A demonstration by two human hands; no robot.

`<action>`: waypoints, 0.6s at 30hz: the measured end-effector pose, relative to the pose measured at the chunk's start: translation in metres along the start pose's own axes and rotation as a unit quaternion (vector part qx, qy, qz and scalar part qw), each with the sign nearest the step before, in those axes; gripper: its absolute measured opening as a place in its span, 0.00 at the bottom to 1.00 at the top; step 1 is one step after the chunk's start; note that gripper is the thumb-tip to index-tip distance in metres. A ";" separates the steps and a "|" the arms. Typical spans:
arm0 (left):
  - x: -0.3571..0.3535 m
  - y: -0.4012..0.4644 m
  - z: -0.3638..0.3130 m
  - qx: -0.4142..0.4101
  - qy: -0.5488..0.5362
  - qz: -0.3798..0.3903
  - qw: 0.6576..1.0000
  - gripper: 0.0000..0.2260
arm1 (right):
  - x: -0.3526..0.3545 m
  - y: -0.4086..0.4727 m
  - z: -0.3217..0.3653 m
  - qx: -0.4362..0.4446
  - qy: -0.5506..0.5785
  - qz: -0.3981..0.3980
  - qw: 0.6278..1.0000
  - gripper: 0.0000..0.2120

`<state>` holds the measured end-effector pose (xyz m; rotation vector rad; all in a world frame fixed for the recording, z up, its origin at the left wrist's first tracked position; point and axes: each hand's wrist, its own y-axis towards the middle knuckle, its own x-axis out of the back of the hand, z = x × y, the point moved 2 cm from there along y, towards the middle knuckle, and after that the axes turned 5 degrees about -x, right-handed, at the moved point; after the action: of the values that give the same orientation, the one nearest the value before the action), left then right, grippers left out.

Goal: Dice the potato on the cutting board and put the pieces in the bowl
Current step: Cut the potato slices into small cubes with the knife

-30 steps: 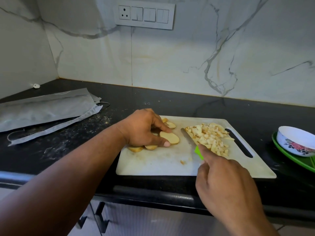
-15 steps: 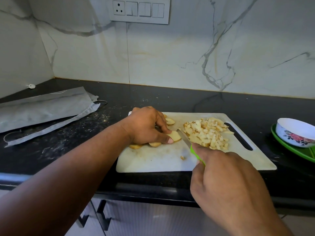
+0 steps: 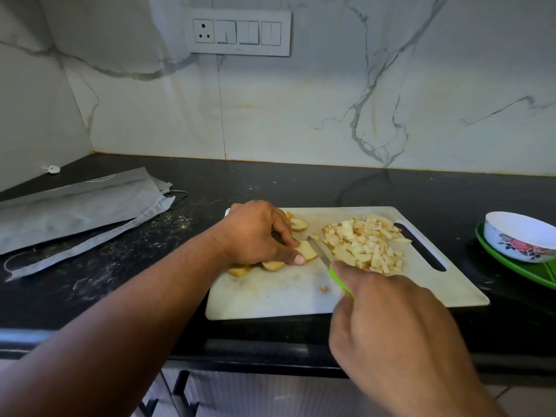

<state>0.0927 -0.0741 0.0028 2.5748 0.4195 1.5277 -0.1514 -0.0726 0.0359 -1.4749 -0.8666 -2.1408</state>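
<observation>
Right hand (image 3: 391,320) grips knife (image 3: 320,252), blade pointing 11 o'clock; left hand (image 3: 255,233) pinches potato slice (image 3: 308,249) on cutting board (image 3: 270,296).

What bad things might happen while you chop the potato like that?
1. The left hand pins a potato slice with its thumb right beside the knife blade, so a slip might nick it.
2. The diced pile sits near the cutting board handle slot; pieces may spill onto the counter.
3. The bowl stands far to the right, so pieces may drop on the way.
</observation>
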 end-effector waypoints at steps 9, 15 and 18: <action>0.002 -0.004 -0.004 -0.009 -0.042 0.003 0.999 0.12 | 0.022 -0.014 -0.007 -0.001 -0.015 0.030 0.999 0.27; 0.004 -0.005 -0.005 -0.002 -0.013 0.018 1.000 0.10 | -0.003 0.001 0.006 0.002 -0.007 0.008 1.000 0.26; 0.005 -0.004 -0.002 0.003 -0.005 0.021 1.000 0.13 | 0.006 -0.013 0.000 -0.004 -0.029 0.045 0.999 0.27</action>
<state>0.0923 -0.0692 0.0075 2.6124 0.3710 1.5275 -0.1614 -0.0630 0.0387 -1.5556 -0.7981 -2.0485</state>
